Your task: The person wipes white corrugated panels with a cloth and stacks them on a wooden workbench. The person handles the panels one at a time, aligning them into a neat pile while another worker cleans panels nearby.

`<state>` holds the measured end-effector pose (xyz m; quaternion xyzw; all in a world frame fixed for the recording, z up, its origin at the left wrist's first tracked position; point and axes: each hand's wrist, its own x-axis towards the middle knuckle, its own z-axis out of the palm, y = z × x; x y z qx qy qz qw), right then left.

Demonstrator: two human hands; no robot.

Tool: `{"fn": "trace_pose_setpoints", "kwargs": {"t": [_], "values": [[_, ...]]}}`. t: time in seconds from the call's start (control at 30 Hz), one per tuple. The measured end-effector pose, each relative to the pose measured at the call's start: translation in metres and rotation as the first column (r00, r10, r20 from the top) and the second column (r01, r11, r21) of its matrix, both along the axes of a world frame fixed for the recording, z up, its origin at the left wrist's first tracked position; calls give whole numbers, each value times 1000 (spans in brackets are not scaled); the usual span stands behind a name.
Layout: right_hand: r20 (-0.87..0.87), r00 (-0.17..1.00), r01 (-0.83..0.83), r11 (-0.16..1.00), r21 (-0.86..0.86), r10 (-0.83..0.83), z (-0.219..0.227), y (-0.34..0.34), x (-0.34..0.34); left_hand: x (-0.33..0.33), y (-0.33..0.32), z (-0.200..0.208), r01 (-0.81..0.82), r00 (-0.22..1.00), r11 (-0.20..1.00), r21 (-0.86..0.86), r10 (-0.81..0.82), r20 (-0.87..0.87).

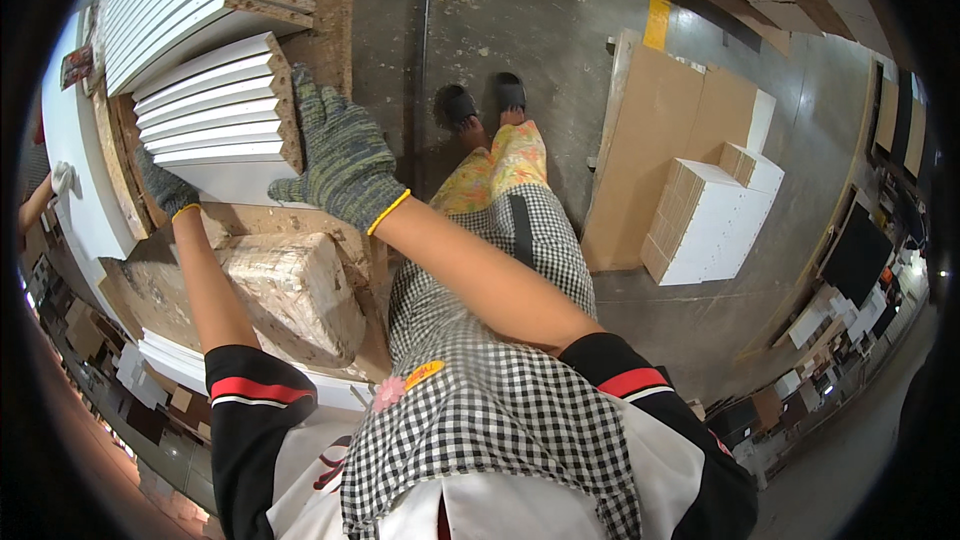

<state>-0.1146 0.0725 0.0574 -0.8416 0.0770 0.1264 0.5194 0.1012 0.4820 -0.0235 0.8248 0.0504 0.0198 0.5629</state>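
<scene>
A short stack of white panels (215, 120) is located at the left of the view, with its raw particleboard edges turned toward the right. It is held between two gloved hands. Its right end is pressed by the right hand (340, 148), the fingers laid along the edges and the thumb set near the lower corner. Its left end is gripped by the left hand (166, 183), whose fingers are partly hidden. Whether the stack is raised or supported from below cannot be told. A taller stack of panels (165, 10) is positioned just beyond. A film-wrapped block (290, 290) is seen below the hands. At the right, a white-sided stack (710, 225) is rested on cardboard (630, 140). At the far left, another person's gloved hand (62, 178) is noted near a white board (88, 180).
</scene>
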Motion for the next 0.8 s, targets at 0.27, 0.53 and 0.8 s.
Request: {"fn": "trace_pose_setpoints", "kwargs": {"t": [0.27,0.53,0.8], "values": [[39,999,36,997,62,-39,-3,0,-4,-1,13,1,48,995,881,470,-85,56],[103,990,95,995,11,-96,-4,1,-7,-9,-24,20,95,972,836,541,-195,130],[99,988,116,992,58,-121,-6,5,-7,-5,-9,16,138,971,775,617,-228,70]]}}
